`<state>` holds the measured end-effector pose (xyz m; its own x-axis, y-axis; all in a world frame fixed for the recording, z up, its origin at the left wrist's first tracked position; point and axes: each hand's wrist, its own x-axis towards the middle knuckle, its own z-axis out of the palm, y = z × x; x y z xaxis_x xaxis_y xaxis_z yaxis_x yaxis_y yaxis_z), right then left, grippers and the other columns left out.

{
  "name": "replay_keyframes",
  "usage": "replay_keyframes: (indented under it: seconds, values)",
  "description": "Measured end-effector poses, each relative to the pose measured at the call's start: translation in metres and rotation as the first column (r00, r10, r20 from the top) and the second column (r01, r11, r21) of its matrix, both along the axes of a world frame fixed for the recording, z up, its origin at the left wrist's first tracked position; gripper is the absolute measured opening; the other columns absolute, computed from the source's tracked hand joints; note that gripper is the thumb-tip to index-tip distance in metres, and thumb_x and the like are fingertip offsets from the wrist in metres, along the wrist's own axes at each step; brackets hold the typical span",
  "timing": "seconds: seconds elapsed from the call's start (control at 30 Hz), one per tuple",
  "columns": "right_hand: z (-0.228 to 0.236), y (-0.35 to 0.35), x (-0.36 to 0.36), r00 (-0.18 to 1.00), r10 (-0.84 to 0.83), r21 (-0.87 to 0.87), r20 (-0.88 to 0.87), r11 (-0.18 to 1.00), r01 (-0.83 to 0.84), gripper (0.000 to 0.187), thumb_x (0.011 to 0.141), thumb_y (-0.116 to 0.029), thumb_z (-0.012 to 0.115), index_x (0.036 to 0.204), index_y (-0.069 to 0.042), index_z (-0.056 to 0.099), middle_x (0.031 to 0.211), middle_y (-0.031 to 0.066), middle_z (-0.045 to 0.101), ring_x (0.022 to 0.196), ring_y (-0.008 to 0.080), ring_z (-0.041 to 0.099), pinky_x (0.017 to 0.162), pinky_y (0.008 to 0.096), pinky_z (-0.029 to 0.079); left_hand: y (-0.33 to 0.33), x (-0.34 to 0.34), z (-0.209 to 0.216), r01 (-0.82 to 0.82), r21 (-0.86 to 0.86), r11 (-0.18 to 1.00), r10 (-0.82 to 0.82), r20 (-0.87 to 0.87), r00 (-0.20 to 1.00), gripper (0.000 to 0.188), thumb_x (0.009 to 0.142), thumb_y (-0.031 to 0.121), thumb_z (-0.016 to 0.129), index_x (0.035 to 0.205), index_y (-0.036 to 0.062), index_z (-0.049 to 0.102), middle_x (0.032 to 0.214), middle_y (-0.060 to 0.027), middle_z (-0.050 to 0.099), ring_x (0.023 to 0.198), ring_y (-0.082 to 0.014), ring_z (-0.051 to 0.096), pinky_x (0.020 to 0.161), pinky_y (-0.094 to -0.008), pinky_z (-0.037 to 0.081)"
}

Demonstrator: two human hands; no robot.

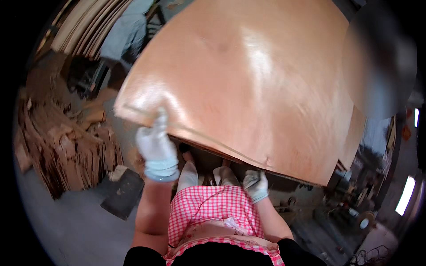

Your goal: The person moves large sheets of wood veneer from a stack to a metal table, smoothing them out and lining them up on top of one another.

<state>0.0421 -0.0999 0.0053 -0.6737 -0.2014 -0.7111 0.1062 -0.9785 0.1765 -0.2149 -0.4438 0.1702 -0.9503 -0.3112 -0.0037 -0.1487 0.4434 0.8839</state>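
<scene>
A broad, reddish-tan wooden sheet fills the upper centre of the frame and reaches toward the upper right; its surface is glossy in patches, and its near edge slants from the left of centre down to the lower right. A heap of torn brown scraps stands at the left of the frame, layered and ragged; a pink-and-white checked apron covers the person's front at the lower centre. Long, pale stacked boards curve across the upper left; a flat dark piece lies on the grey floor, lower left of centre.

The left hand, in a white glove, is at the sheet's near edge, left of centre, one finger stretched up over the surface; blur hides the other fingers, so whether it pinches anything cannot be told. The right hand, in a white glove with dark smudges, is just below the same edge, lower centre, its fingers curled inward; whether they grip anything cannot be told.

Smallest is a narrow, dull strip running along the sheet's near edge between the hands; whether it is a separate piece is unclear.
</scene>
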Motion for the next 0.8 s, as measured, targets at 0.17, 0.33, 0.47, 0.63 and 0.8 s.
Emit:
replay_keyframes:
  seconds: [0.17,0.33,0.47,0.63,0.8]
  values:
    - [0.009,0.104,0.028,0.77,-0.545,0.6,0.332,0.752,0.273,0.073,0.097,-0.067,0.021,0.109,-0.008,0.063,0.111,0.0075,0.068,0.097,0.025,0.064,0.077,0.0425,0.053,-0.027,-0.008,-0.03,-0.403,0.593,0.697,0.246,0.329,0.912,0.05,0.094,0.037,0.066,0.123,-0.003,0.059,0.114,-0.0115,0.065,0.096,-0.022,0.067,0.083,-0.0345,0.059]
    - [0.011,0.097,-0.017,0.797,-0.542,0.585,0.266,0.748,0.313,0.071,0.098,-0.062,0.034,0.141,-0.007,0.045,0.144,0.0126,0.049,0.132,0.0297,0.046,0.111,0.0494,0.036,-0.121,0.018,-0.235,-0.379,-0.076,0.922,0.378,0.381,0.843,0.036,0.097,0.038,0.061,0.092,0.0019,0.063,0.084,-0.0054,0.062,0.069,-0.0159,0.053,0.063,-0.0355,0.048]
    - [-0.013,0.114,0.015,0.802,-0.486,0.789,0.348,0.614,0.029,0.056,0.102,-0.05,0.041,0.14,-0.009,0.047,0.142,0.0107,0.052,0.129,0.0311,0.05,0.111,0.0476,0.039,-0.045,-0.007,-0.182,-0.397,-0.127,0.909,0.413,0.413,0.812,0.039,0.099,0.034,0.055,0.102,-0.0044,0.061,0.094,-0.0237,0.068,0.086,-0.0367,0.065,0.081,-0.0441,0.05]
    - [-0.022,0.117,0.008,0.766,-0.415,0.84,0.491,0.46,-0.289,0.052,0.104,-0.048,0.036,0.136,-0.009,0.05,0.13,0.0068,0.058,0.108,0.0248,0.057,0.09,0.039,0.047,-0.044,-0.001,-0.171,-0.398,-0.266,0.878,0.474,0.363,0.802,0.038,0.098,0.034,0.055,0.095,-0.0034,0.062,0.09,-0.0263,0.067,0.086,-0.0429,0.065,0.077,-0.0484,0.049]
    - [-0.028,0.117,0.006,0.719,-0.409,0.814,0.562,0.43,-0.391,0.046,0.104,-0.047,0.038,0.121,-0.009,0.057,0.107,0.0042,0.064,0.08,0.0208,0.059,0.07,0.0341,0.048,-0.051,-0.009,-0.196,-0.539,-0.185,0.822,0.563,0.41,0.718,0.039,0.096,0.035,0.055,0.094,-0.0019,0.068,0.091,-0.024,0.07,0.086,-0.0411,0.066,0.078,-0.0467,0.05]
